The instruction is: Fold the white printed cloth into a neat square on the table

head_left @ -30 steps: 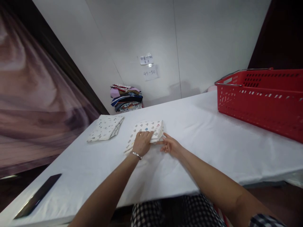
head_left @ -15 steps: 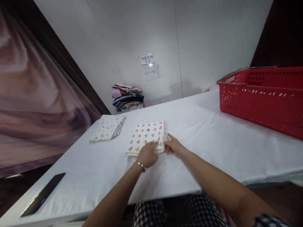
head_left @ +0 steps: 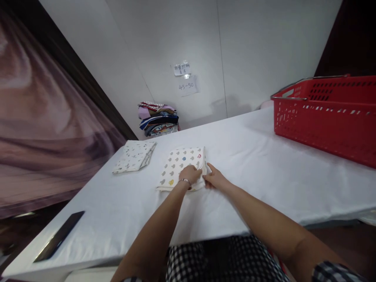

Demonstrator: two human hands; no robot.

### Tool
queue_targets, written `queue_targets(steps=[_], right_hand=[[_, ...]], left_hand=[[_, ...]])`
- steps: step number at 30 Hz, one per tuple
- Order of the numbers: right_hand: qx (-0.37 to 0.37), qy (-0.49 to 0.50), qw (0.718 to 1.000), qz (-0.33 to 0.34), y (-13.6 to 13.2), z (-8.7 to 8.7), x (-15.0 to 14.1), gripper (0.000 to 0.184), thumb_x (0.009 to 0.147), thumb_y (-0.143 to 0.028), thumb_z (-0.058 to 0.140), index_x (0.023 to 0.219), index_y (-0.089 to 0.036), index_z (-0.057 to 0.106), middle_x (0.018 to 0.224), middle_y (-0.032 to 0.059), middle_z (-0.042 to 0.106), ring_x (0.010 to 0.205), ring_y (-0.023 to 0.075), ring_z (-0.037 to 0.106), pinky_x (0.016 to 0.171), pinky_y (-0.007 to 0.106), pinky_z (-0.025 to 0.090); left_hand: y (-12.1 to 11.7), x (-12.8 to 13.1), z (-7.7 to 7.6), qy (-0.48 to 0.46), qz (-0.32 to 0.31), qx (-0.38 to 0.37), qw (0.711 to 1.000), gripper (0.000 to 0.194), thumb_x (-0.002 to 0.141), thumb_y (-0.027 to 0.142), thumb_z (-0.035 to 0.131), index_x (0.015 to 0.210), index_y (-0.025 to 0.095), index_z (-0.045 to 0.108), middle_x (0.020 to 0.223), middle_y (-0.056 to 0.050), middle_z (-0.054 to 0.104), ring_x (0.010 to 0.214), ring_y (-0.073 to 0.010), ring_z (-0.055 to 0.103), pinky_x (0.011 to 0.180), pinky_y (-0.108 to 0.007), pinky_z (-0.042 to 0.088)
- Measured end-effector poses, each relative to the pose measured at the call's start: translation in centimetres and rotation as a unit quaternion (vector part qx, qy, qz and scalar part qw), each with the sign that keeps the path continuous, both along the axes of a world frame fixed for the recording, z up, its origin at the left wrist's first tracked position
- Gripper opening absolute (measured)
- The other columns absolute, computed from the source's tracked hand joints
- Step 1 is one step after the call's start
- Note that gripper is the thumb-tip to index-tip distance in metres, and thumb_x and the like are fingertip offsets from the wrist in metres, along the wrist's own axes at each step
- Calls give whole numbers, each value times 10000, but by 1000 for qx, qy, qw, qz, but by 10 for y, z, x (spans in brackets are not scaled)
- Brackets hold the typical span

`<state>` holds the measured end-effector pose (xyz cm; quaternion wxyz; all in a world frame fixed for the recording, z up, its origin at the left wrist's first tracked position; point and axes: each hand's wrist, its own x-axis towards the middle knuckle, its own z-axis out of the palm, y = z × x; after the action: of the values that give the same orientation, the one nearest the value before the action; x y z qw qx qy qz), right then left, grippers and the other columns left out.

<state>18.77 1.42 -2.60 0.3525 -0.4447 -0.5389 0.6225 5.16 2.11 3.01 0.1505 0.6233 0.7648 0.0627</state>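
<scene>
A folded white cloth (head_left: 176, 166) lies on the table, printed with grey shapes and a few blue, red and yellow ones. My left hand (head_left: 190, 174), with a bracelet at the wrist, is over its lower right part, fingers curled and pinching the fabric near the right edge. At that same edge my right hand (head_left: 214, 178) grips the folded layers between thumb and fingers; some fingertips are hidden under the cloth. To the left rests a second folded cloth (head_left: 135, 156), white with small dark prints, untouched.
A red plastic basket (head_left: 323, 123) with metal handles stands at the right. Several folded fabrics form a stack (head_left: 159, 119) against the wall. A dark flat object (head_left: 60, 237) lies near the table's left front edge. Two paper notes (head_left: 188, 85) hang on the wall.
My left hand has moved right and slightly up across the printed cloth, toward its right edge. The right hand stays at that edge. The view has shifted slightly.
</scene>
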Motion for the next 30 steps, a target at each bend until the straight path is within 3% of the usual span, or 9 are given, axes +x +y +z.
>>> queue_targets(steps=[7,13,16,22,27,30], right_hand=[[29,-56,998,-6,3,-7,1,613,749,-242,593,1307,-136,362,450,-57,562,346,103,471,363,186,307],[37,-53,998,13,5,-10,1,371,759,-227,576,1116,-140,531,533,-40,589,363,95,505,400,199,355],[36,-60,997,17,4,-7,2,357,756,-214,577,1105,-144,544,552,-38,601,365,88,510,413,195,368],[43,-81,996,19,1,-1,4,358,740,-182,575,1096,-148,574,501,-46,574,370,94,509,411,192,358],[56,-81,995,27,5,-7,4,361,746,-206,564,1106,-177,588,573,-29,610,365,86,490,418,205,364],[107,-136,985,0,5,-7,7,298,764,-241,557,1045,-180,633,581,-12,618,448,104,520,502,222,405]], left_hand=[[-4,-9,-8,-39,-10,24,999,436,768,583,448,727,203,657,773,-39,684,711,-174,614,598,-251,405],[-10,-3,-9,-17,-8,39,999,506,814,616,344,731,206,630,796,-52,685,751,-197,614,641,-275,411],[-14,1,-8,0,-13,49,999,540,856,583,266,743,194,622,833,-75,684,777,-203,617,653,-284,414],[-21,10,-9,41,-17,58,997,308,832,456,421,799,216,611,892,-53,676,813,-204,610,661,-285,412],[-11,2,-1,28,-29,48,998,466,873,519,292,754,207,617,857,-68,671,794,-202,601,648,-285,401],[-7,-13,0,33,-29,103,994,433,891,465,293,779,204,620,864,-61,657,816,-189,585,671,-281,401]])
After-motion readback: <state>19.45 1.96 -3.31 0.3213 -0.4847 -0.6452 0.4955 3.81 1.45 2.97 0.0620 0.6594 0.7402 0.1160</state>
